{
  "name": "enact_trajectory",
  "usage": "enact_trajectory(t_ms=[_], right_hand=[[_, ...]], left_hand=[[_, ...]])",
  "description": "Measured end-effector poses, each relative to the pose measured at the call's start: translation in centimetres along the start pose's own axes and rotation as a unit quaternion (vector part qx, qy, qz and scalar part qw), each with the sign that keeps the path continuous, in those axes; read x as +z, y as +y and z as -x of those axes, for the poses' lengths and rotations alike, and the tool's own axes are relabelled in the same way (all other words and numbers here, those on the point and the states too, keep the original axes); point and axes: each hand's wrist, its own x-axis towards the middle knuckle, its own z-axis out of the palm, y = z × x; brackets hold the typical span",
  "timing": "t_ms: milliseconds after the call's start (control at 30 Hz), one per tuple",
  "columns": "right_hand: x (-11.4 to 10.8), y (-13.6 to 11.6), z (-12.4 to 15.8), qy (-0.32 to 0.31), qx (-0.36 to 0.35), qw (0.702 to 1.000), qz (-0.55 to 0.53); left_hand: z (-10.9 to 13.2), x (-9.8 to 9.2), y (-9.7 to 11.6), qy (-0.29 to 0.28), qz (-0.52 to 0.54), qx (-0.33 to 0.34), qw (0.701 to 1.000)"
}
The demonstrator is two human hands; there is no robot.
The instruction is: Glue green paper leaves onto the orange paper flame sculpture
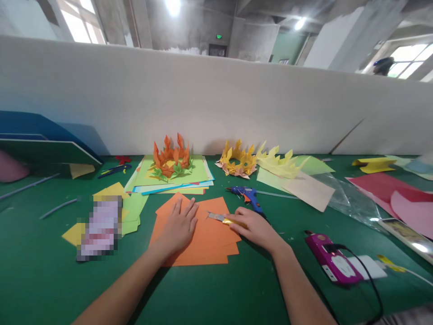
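Note:
Several sheets of orange paper (199, 250) lie overlapped on the green table in front of me. My left hand (179, 225) rests flat on the sheets, its fingers stretched out. In my right hand (252, 225) is a utility knife (225, 219) with a yellow handle, its blade pointing left over the orange paper. Whether the blade tip touches the paper I cannot tell. Just behind my right hand lies a blue glue gun (248, 196) with an orange trigger.
Folded paper crowns stand at the back: orange (171, 158), golden (237, 159) and pale yellow (282, 163). A purple power bank (333, 257) with a cable lies right, near a phone (407, 237). Left are yellow and green papers (135, 210) and a blurred-out item (101, 228).

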Motion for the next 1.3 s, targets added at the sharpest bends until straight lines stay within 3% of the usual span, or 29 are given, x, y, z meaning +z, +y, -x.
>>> enact_trajectory(t_ms=[533, 933, 1300], right_hand=[[0.3, -0.8, -1.7, 0.001, -0.010, 0.999, 0.049], [-0.2, 0.0, 0.0, 0.032, -0.013, 0.999, -0.002], [0.5, -0.3, -0.5, 0.024, -0.021, 0.999, 0.025]], left_hand=[[0.1, 0.7, 0.1, 0.000, 0.007, -0.038, 0.999], [-0.4, -3.1, 0.5, 0.027, 0.096, -0.036, 0.994], [0.1, -1.6, 0.6, -0.010, 0.034, -0.021, 0.999]])
